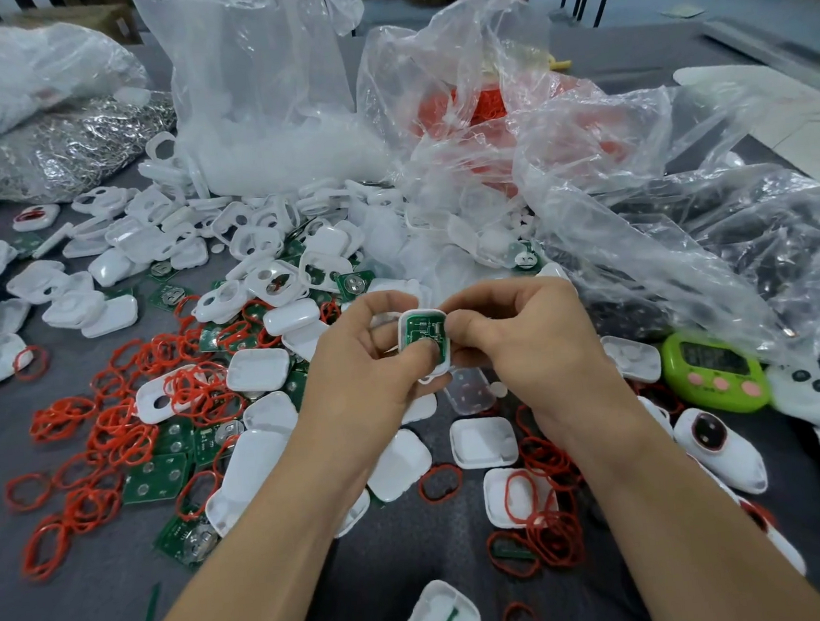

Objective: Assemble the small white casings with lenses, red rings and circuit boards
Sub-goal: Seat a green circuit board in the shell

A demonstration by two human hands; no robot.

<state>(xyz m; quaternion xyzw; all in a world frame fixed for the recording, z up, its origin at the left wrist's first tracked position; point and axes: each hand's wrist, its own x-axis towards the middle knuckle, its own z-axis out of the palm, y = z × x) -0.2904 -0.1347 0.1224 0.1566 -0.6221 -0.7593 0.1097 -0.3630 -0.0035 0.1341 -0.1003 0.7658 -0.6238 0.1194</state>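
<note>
left hand (368, 364), fingers curled round the casing (441, 368), thumb pressing the circuit board (422, 331). right hand (526, 344) pinches its 3 o'clock edge. casing held above the bench (77, 617). risk: uneven thumb pressure seats board tilted, or casing slips into clutter.
</note>
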